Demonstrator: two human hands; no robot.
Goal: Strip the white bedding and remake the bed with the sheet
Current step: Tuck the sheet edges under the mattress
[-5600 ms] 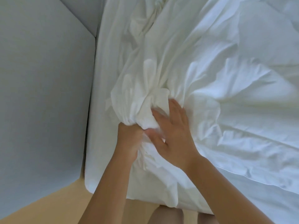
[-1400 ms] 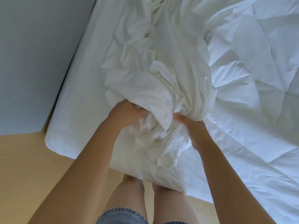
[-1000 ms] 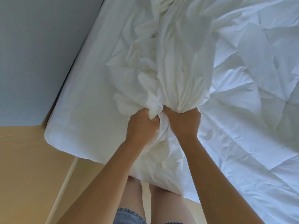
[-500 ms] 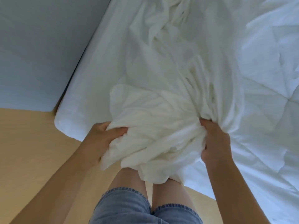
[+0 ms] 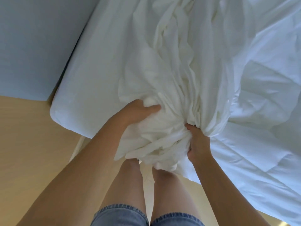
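A crumpled white sheet [image 5: 172,88] is bunched at the foot end of the bed and trails back up the mattress [image 5: 91,75]. My left hand [image 5: 138,111] lies over the left side of the bunch with its fingers curled into the cloth. My right hand [image 5: 197,141] clamps the gathered folds on the right side. The bunch hangs over the mattress edge above my knees. A white quilted duvet [image 5: 263,128] covers the right part of the bed.
A grey wall [image 5: 35,43] runs close along the left side of the mattress. Light wooden floor [image 5: 27,141] lies below the bed corner. My bare legs and denim shorts [image 5: 123,214] stand against the foot of the bed.
Both hands have kept hold of the bunched sheet and drawn more of it toward the foot edge. My left hand has shifted from the bunch's left edge onto its top.
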